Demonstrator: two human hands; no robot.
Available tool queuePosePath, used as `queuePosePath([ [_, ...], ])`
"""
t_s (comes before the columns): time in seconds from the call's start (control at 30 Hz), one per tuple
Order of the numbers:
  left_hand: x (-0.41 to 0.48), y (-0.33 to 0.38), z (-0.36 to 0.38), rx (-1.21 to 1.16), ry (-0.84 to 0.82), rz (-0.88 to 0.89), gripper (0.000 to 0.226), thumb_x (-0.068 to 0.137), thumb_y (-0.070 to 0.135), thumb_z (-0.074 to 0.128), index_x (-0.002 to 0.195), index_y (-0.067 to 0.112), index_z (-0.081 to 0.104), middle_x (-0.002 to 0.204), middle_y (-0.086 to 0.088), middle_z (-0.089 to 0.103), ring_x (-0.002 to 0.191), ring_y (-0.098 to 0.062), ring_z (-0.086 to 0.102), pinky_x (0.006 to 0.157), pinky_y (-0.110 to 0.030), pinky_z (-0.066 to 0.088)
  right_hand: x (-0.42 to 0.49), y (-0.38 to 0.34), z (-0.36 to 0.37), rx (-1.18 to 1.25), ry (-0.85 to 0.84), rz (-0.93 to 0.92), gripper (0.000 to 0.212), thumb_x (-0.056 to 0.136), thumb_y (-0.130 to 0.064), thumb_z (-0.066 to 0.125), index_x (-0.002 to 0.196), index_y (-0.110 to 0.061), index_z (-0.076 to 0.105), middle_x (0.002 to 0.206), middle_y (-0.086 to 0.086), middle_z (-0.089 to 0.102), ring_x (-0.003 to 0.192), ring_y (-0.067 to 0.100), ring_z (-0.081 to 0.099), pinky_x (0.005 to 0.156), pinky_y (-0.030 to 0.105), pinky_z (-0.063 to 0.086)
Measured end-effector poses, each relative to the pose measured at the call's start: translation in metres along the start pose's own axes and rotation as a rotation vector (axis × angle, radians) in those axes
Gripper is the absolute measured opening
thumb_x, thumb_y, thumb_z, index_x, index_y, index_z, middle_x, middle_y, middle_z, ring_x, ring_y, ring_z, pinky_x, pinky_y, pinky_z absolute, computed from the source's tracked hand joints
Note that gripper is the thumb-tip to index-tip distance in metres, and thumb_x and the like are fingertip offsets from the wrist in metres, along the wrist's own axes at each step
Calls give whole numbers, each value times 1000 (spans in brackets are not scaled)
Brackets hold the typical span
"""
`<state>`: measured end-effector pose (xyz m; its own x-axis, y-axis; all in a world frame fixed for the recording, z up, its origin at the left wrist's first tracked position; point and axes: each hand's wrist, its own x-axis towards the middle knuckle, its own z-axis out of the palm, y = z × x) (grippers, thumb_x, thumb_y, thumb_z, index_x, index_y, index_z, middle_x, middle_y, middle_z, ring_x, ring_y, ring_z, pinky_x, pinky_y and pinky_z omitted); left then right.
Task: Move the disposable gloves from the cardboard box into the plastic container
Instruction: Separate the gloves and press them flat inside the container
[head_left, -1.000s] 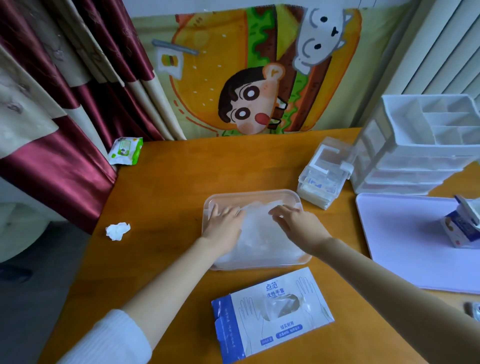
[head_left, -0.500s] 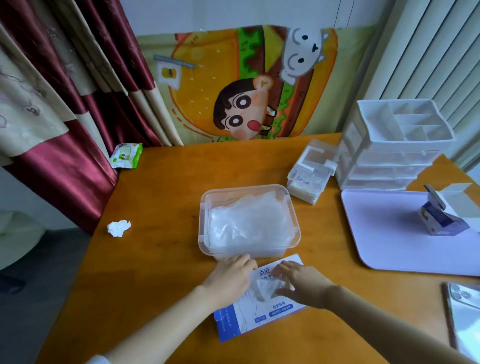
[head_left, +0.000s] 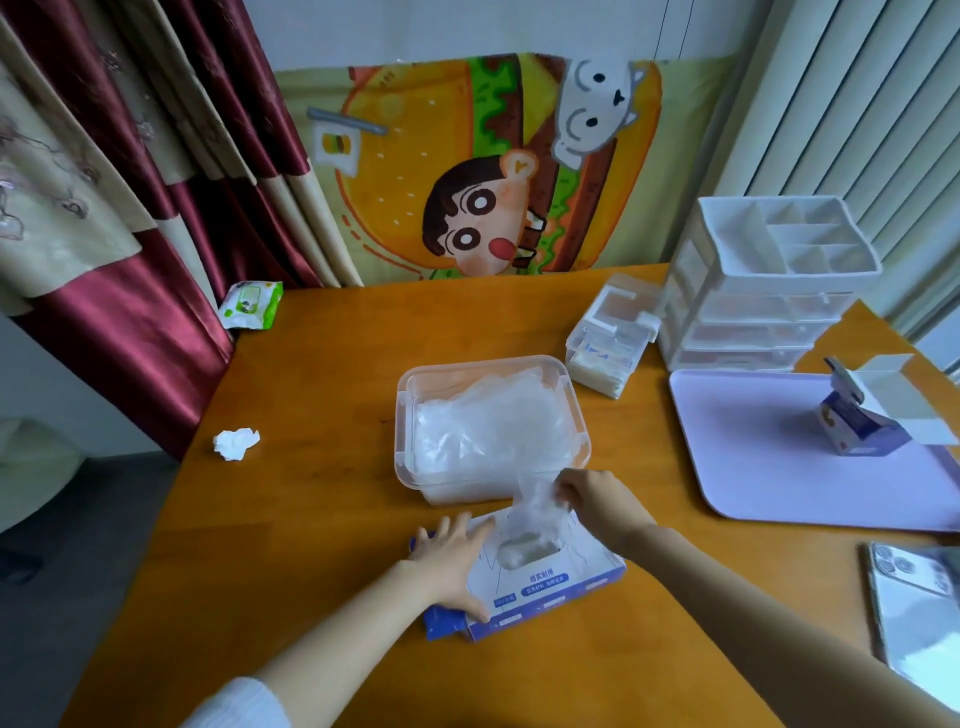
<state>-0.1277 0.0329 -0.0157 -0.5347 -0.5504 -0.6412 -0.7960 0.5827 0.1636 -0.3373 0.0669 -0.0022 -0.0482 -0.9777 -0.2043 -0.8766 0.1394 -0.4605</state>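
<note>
The blue and white cardboard glove box (head_left: 545, 592) lies flat near the table's front edge. My left hand (head_left: 452, 564) presses down on the box's left part with its fingers spread. My right hand (head_left: 592, 496) pinches a clear disposable glove (head_left: 532, 512), which stretches up out of the box's oval slot. Just behind the box stands the clear plastic container (head_left: 410, 384), with a heap of clear gloves (head_left: 488, 426) inside it.
A crumpled tissue (head_left: 236, 443) lies at the left. A clear lidded box (head_left: 608, 348) and a white drawer organiser (head_left: 763, 291) stand at the back right. A purple tray (head_left: 753, 467) carries a small open carton (head_left: 862, 421). A phone (head_left: 919, 613) lies front right.
Both hands left the container and came down to the box. My right hand has pulled a glove up out of the slot while my left hand holds the box down.
</note>
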Motion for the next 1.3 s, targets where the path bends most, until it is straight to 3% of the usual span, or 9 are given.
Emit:
queuePosePath([
  [0.2,3,3,0,47,-25,-18,110,76,53,72,152,24,-2,157,-9,8,143,-32,13,112,-54,17,-1,3,-20,238,244,15,24,97,-9,39,78,-13,53,74,5,61,68,28,59,63,50,54],
  [0.4,2,2,-7,57,-7,-12,99,81,47,70,152,21,4,156,-8,12,144,-31,13,114,-52,19,2,-17,-60,342,423,-49,25,100,-13,39,79,-12,53,78,3,62,71,19,61,61,39,55],
  [0.6,-14,7,-53,-463,417,62,21,96,21,54,116,20,49,118,3,55,107,-12,55,90,-24,49,1,-21,-77,64,237,-84,38,99,-14,42,66,-32,41,67,-15,48,59,8,46,49,17,25],
  [0.7,-21,9,-79,-638,659,107,34,88,16,63,115,19,42,117,6,47,109,-9,48,83,-14,39,2,-23,-79,64,113,-110,33,100,-13,41,73,-30,49,72,-19,51,62,-1,47,53,12,32],
  [0.83,-27,20,-101,-765,514,213,75,82,18,74,142,21,28,125,8,40,119,-6,40,93,-18,33,1,-34,-81,136,-47,-193,36,99,-8,41,71,-28,51,77,-11,60,73,13,58,67,21,48],
  [0.93,-24,25,-104,-841,485,256,47,82,16,73,124,12,52,100,4,59,94,-6,56,76,-10,44,1,-40,-81,246,-119,-205,37,99,-5,40,67,-21,50,75,-6,60,72,14,58,78,33,53],
  [1.03,-17,28,-104,-932,571,177,15,87,18,68,94,8,60,93,-9,68,84,-16,65,77,-25,49,1,-36,-78,319,-18,-159,15,100,-20,43,101,-14,56,93,0,61,82,16,58,77,28,51],
  [1.1,-14,27,-104,-995,621,85,14,89,22,65,96,11,60,93,-6,67,76,-13,65,78,-28,48,-3,-34,-78,397,-32,-136,46,92,-44,48,129,-17,43,115,-2,55,100,13,56,83,19,46],
  [1.3,-12,24,-102,-1107,611,47,9,92,23,62,95,15,59,84,1,66,69,-8,64,85,-31,47,-11,-33,-60,206,25,-149,75,77,-45,71,136,-20,32,125,-2,54,108,12,53,91,25,47],
])
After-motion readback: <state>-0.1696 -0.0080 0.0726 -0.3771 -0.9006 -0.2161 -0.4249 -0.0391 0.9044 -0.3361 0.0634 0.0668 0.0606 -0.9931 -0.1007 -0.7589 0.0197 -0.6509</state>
